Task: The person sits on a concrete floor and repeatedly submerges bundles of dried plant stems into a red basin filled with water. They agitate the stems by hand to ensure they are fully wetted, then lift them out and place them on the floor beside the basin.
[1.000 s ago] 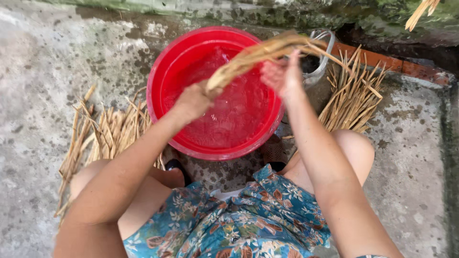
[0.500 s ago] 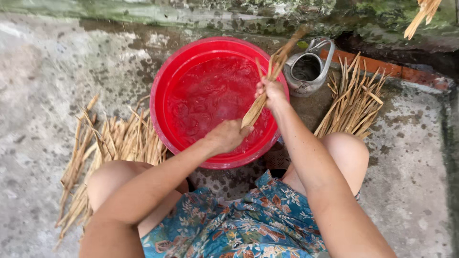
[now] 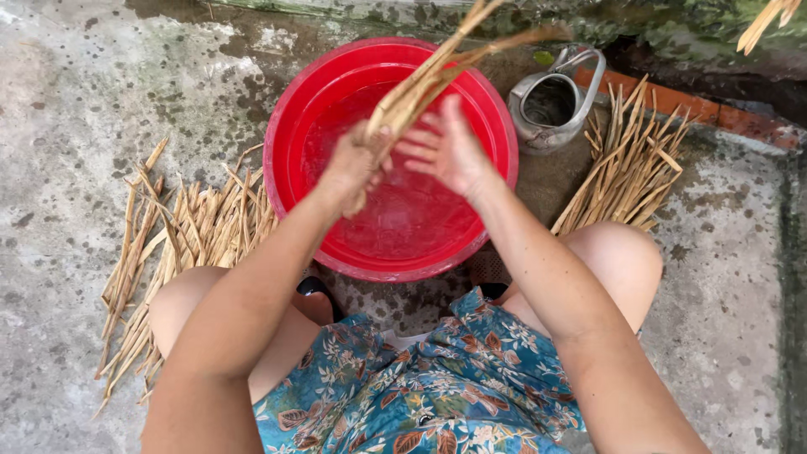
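My left hand [image 3: 357,164] is clenched on a bundle of dry reed strips [image 3: 437,71] that slants toward one o'clock above the red basin [image 3: 290,126] of water. My right hand [image 3: 445,151], fingers spread, lies against the bundle. Loose strips [image 3: 181,244] lie at nine o'clock, more [image 3: 626,172] at three; a metal jug [image 3: 551,105] stands at two.

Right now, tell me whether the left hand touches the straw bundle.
Touching: the head view shows the left hand closed around the straw bundle at its lower end.
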